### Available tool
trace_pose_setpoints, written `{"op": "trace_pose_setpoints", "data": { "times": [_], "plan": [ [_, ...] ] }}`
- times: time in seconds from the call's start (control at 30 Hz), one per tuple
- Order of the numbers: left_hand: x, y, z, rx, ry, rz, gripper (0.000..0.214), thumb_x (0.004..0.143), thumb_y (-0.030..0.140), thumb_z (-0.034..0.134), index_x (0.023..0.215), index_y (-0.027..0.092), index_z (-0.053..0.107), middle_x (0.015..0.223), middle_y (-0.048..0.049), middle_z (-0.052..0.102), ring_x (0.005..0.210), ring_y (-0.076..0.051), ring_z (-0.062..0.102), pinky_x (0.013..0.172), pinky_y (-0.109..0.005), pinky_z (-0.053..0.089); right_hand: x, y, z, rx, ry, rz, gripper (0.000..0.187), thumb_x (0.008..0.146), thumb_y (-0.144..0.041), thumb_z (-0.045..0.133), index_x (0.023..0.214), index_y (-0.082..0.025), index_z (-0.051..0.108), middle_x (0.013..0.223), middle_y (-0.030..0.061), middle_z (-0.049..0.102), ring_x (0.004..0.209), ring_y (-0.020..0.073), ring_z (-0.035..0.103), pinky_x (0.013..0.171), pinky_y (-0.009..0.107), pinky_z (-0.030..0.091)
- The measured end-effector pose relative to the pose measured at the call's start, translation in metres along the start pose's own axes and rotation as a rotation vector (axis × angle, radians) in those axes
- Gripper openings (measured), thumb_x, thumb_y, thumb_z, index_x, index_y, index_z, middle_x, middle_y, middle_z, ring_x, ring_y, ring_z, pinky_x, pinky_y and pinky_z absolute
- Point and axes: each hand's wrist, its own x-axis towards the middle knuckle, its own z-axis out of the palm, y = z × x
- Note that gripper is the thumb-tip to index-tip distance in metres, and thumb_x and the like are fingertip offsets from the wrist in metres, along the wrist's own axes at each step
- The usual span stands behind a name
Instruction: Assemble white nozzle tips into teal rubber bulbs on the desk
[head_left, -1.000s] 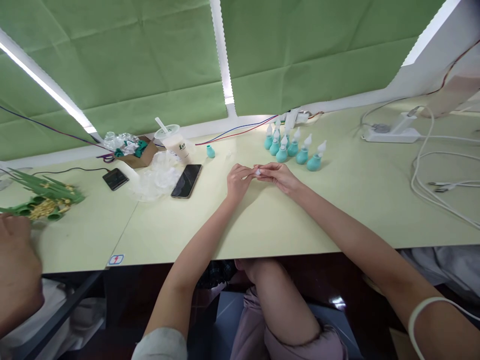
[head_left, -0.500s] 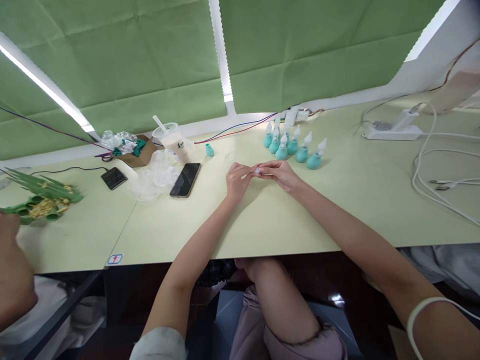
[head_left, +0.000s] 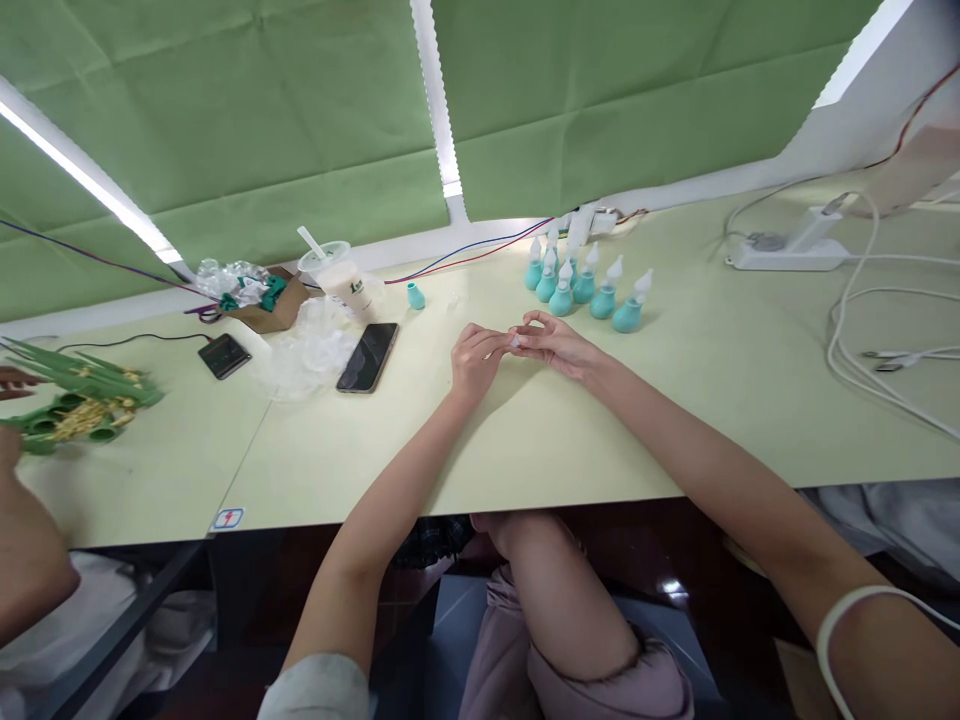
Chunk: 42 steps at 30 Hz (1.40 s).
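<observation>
My left hand (head_left: pixel 475 360) and my right hand (head_left: pixel 559 345) meet at the fingertips above the table. Pinched between them is a small whitish piece (head_left: pixel 516 341), mostly covered by the fingers. My right index finger is bent up in an arch. Just beyond my right hand stand several nasal aspirators, teal bulbs with clear pointed tips; the nearest aspirator (head_left: pixel 627 316) is at the right end of the group. A lone teal bulb (head_left: pixel 415 296) without a tip stands past my left hand, with a small clear piece (head_left: pixel 453 299) beside it.
To the left lie a phone (head_left: pixel 367 357), crumpled clear plastic (head_left: pixel 309 350), a drink cup (head_left: pixel 343 283) and a cardboard box (head_left: pixel 274 312). Green plastic parts (head_left: pixel 82 400) lie by another person's arm (head_left: pixel 30 560). A power strip (head_left: pixel 787 255) and white cables (head_left: pixel 851 350) are at right.
My right index finger has lifted and curled away from the small whitish piece. At far left, the other person's hand has shifted. The objects on the table stay put.
</observation>
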Motion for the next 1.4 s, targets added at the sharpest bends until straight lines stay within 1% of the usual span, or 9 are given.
{"op": "trace_pose_setpoints", "data": {
  "times": [0.17, 0.37, 0.63, 0.9, 1.0, 1.1, 1.23, 1.3, 1.4],
  "plan": [
    [0.0, -0.002, 0.002, 0.014, -0.016, 0.007, 0.021, 0.086, 0.032, 0.053, 0.078, 0.022, 0.069, 0.073, -0.0019, 0.07, 0.065, -0.012, 0.056, 0.062, -0.029, 0.044, 0.001, 0.001, 0.001, 0.033, 0.0, 0.026, 0.044, 0.052, -0.018, 0.082, 0.078, -0.024, 0.047, 0.086, -0.0039, 0.069, 0.079, 0.0139, 0.068, 0.085, 0.032, 0.054],
    [0.004, 0.001, 0.002, -0.037, 0.166, -0.036, 0.013, 0.082, 0.029, 0.061, 0.084, 0.022, 0.071, 0.07, -0.0014, 0.07, 0.063, -0.011, 0.053, 0.056, -0.025, 0.045, 0.0, -0.003, 0.008, 0.008, -0.026, -0.025, 0.038, 0.06, -0.023, 0.078, 0.088, -0.024, 0.054, 0.098, -0.0022, 0.069, 0.084, 0.0122, 0.067, 0.086, 0.028, 0.053],
    [0.003, 0.001, 0.002, -0.035, 0.203, -0.007, 0.009, 0.079, 0.023, 0.064, 0.084, 0.022, 0.071, 0.069, -0.0002, 0.07, 0.061, -0.01, 0.052, 0.054, -0.023, 0.046, 0.0, -0.001, 0.006, 0.003, -0.044, -0.027, 0.035, 0.061, -0.021, 0.078, 0.089, -0.024, 0.058, 0.095, -0.0033, 0.069, 0.088, 0.0118, 0.066, 0.087, 0.027, 0.052],
    [0.001, 0.002, 0.003, 0.019, 0.18, 0.01, 0.01, 0.082, 0.024, 0.059, 0.08, 0.021, 0.069, 0.07, -0.0004, 0.069, 0.063, -0.01, 0.055, 0.055, -0.022, 0.046, -0.002, -0.002, 0.007, -0.056, -0.053, -0.066, 0.033, 0.059, -0.028, 0.079, 0.085, -0.023, 0.06, 0.091, -0.0028, 0.068, 0.091, 0.0136, 0.065, 0.096, 0.034, 0.047],
    [-0.001, 0.002, 0.004, 0.022, 0.201, -0.011, 0.011, 0.083, 0.026, 0.058, 0.079, 0.02, 0.067, 0.072, -0.0008, 0.069, 0.063, -0.009, 0.056, 0.055, -0.021, 0.046, -0.006, -0.009, 0.014, -0.157, -0.016, -0.144, 0.035, 0.057, -0.031, 0.08, 0.084, -0.022, 0.059, 0.095, -0.0002, 0.068, 0.093, 0.0159, 0.064, 0.094, 0.038, 0.047],
    [-0.002, 0.002, 0.005, 0.001, 0.21, -0.055, 0.011, 0.084, 0.026, 0.057, 0.087, 0.02, 0.065, 0.079, -0.0016, 0.069, 0.066, -0.009, 0.059, 0.057, -0.02, 0.046, -0.012, -0.015, 0.027, -0.29, 0.07, -0.279, 0.037, 0.057, -0.036, 0.08, 0.084, -0.02, 0.06, 0.101, 0.0029, 0.068, 0.093, 0.0182, 0.064, 0.091, 0.039, 0.048],
    [-0.003, 0.002, 0.005, 0.004, 0.143, -0.106, 0.02, 0.088, 0.027, 0.051, 0.102, 0.021, 0.064, 0.088, -0.0032, 0.07, 0.074, -0.01, 0.063, 0.065, -0.021, 0.049, -0.016, -0.016, 0.038, -0.412, 0.168, -0.4, 0.039, 0.058, -0.041, 0.078, 0.089, -0.021, 0.063, 0.105, 0.004, 0.067, 0.089, 0.0188, 0.065, 0.084, 0.036, 0.052],
    [-0.003, 0.002, 0.004, 0.02, 0.126, -0.113, 0.022, 0.088, 0.025, 0.049, 0.103, 0.022, 0.065, 0.086, -0.0027, 0.071, 0.072, -0.009, 0.063, 0.067, -0.021, 0.049, -0.016, -0.015, 0.038, -0.423, 0.171, -0.412, 0.038, 0.059, -0.04, 0.077, 0.09, -0.021, 0.066, 0.106, 0.0043, 0.067, 0.089, 0.0191, 0.066, 0.084, 0.036, 0.052],
    [-0.004, 0.001, 0.003, -0.01, 0.097, -0.141, 0.024, 0.09, 0.021, 0.045, 0.102, 0.023, 0.065, 0.087, -0.0009, 0.071, 0.064, -0.007, 0.061, 0.064, -0.019, 0.048, -0.014, -0.012, 0.034, -0.388, 0.15, -0.38, 0.035, 0.06, -0.039, 0.077, 0.089, -0.021, 0.07, 0.109, 0.0051, 0.067, 0.089, 0.0203, 0.066, 0.087, 0.037, 0.052]
  ]
}}
